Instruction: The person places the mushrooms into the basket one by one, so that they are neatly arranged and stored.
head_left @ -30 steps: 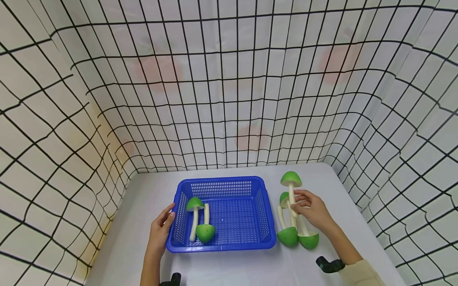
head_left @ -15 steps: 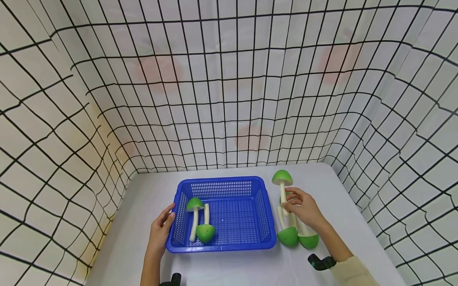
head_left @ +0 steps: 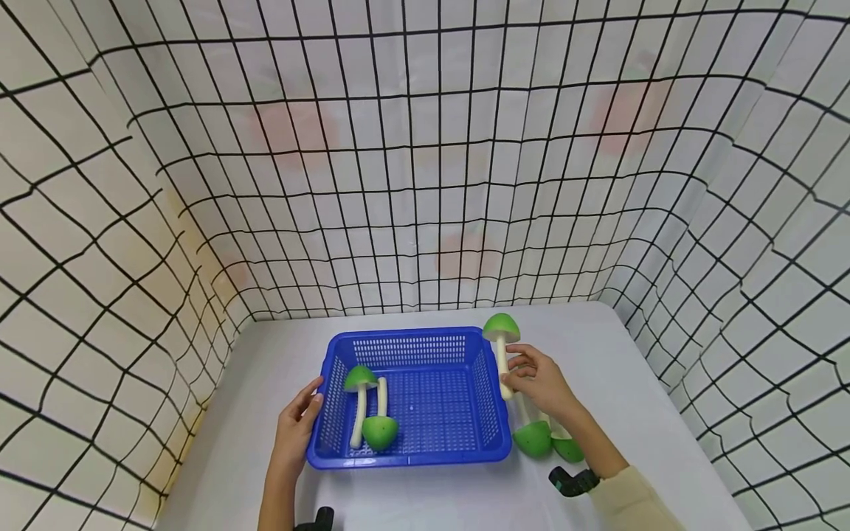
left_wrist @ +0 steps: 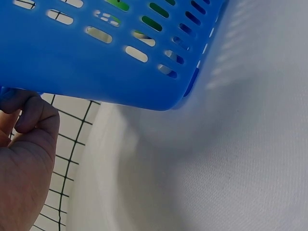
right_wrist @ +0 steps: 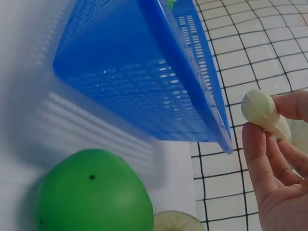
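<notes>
My right hand (head_left: 539, 383) pinches the white stem of a green-capped mushroom (head_left: 502, 328), held upright at the basket's right rim; the right wrist view shows the stem's end (right_wrist: 260, 107) between thumb and fingers. My left hand (head_left: 295, 424) grips the left rim of the blue basket (head_left: 409, 463), fingers curled at its edge (left_wrist: 29, 113). Inside, at the left, lie two mushrooms, one cap up (head_left: 361, 378), one cap toward me (head_left: 380, 433). Right of the basket more mushrooms lie on the table, their green caps (head_left: 533, 439) toward me, partly hidden by my right hand and forearm.
The white table (head_left: 637, 413) holds the basket and the mushrooms. Black wire netting (head_left: 425, 184) over pale cloth rises behind the table and along both sides. Dark devices (head_left: 574, 481) sit at both wrists.
My right hand has carried the pinched mushroom leftward, from above the other mushrooms to the basket's right rim. My left hand and the basket have hardly moved.
</notes>
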Motion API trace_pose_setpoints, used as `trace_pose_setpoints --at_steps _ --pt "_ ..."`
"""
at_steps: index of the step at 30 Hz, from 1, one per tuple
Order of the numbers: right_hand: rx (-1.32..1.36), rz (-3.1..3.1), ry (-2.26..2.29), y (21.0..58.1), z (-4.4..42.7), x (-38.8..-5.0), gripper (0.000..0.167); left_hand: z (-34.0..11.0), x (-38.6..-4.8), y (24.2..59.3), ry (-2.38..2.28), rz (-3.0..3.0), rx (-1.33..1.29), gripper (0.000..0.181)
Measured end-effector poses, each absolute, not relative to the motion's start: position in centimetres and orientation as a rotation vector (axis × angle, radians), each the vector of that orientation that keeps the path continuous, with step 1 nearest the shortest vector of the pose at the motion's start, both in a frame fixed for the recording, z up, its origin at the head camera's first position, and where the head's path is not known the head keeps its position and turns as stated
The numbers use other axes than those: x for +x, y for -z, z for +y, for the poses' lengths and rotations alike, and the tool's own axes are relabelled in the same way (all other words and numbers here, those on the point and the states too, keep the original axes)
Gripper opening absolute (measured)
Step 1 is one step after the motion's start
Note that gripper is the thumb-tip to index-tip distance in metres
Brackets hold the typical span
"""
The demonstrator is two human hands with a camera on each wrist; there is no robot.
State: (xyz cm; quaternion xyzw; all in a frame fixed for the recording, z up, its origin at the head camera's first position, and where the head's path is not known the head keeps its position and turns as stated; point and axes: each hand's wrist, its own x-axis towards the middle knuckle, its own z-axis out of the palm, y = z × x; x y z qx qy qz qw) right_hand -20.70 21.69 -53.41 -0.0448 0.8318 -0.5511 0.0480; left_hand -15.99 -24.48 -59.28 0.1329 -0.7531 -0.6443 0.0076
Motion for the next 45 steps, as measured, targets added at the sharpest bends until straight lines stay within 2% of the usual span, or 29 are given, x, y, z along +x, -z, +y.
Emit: trace_pose_setpoints --at_steps 12,45 --pt "-0.108 2.472 1.714 53.7 19.4 -21.1 0.058 -24.5 -16.1 59.4 2.016 -2.342 0.416 0.05" --pt "-0.266 2.402 1.76 53.9 14.1 -21.3 0.055 -24.6 -16.0 59.4 2.016 -2.333 0.387 0.052"
